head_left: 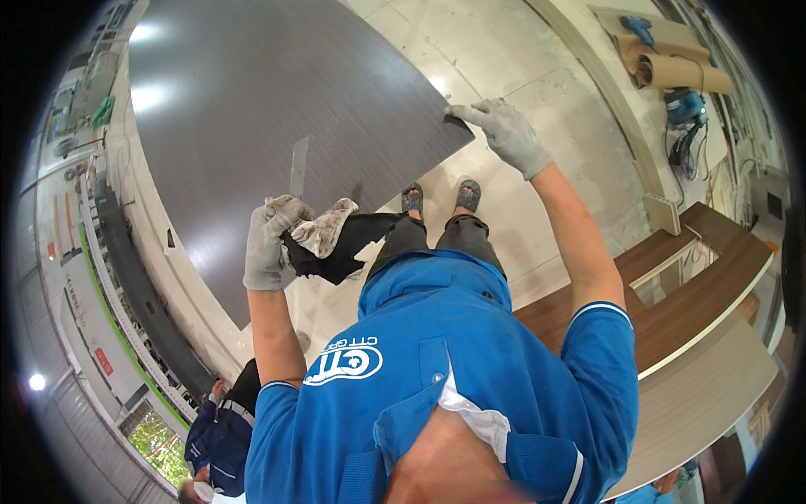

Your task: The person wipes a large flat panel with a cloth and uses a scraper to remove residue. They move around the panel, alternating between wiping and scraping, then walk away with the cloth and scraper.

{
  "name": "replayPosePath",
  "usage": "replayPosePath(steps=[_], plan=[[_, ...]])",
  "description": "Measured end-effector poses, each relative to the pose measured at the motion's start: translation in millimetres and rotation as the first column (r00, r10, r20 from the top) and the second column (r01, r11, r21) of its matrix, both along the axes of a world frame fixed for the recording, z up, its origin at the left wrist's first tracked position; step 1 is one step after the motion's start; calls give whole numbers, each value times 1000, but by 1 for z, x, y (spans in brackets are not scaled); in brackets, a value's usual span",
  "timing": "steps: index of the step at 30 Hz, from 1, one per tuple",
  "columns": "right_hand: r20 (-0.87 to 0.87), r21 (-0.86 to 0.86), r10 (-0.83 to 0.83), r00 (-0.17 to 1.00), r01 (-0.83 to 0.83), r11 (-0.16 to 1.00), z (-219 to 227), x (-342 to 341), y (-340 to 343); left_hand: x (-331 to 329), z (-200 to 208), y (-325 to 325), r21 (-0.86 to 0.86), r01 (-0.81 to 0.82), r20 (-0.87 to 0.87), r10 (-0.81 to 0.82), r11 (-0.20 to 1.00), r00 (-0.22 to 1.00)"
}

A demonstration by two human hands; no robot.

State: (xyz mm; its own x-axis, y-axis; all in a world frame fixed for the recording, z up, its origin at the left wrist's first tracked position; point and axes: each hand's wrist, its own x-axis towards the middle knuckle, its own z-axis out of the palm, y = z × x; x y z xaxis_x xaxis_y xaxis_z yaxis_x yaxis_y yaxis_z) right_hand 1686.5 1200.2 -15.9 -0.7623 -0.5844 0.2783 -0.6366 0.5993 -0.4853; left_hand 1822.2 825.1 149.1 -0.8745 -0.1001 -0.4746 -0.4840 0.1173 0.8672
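Note:
My left hand (267,245), in a grey work glove, is closed on a stained, whitish rag (326,228). A torn black sheet (340,254) hangs beside the rag; whether the hand grips it too is unclear. Just beyond the hand, a thin flat metal blade (299,166) shows against a large dark grey wood-grain panel (285,92); its lower end is hidden. My right hand (505,134), also gloved, reaches to the panel's near right corner with a finger stretched out at its edge. A small dark flap (457,126) shows at that corner, under the fingertip.
Brown wooden boards (688,286) stand close on my right. Beyond them lie a paper roll (684,74), a blue power tool (685,107) and a blue drill (638,29). A person in dark blue (220,437) is at lower left, near a long machine (138,277).

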Motion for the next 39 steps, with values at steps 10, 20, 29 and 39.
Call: replayPosePath(steps=[10,20,29,39], plan=[[60,-58,53,997,-49,997,-5,11,14,9,-4,3,-5,-104,19,104,995,994],[58,-148,-109,992,116,982,-11,33,13,13,-6,5,22,-160,26,160,987,987],[-27,-339,-236,971,214,916,-16,70,-20,20,-16,-3,55,-176,3,176,983,984],[25,-128,-260,965,261,957,-3,93,-46,36,-23,-12,31,-284,-26,285,958,958]])
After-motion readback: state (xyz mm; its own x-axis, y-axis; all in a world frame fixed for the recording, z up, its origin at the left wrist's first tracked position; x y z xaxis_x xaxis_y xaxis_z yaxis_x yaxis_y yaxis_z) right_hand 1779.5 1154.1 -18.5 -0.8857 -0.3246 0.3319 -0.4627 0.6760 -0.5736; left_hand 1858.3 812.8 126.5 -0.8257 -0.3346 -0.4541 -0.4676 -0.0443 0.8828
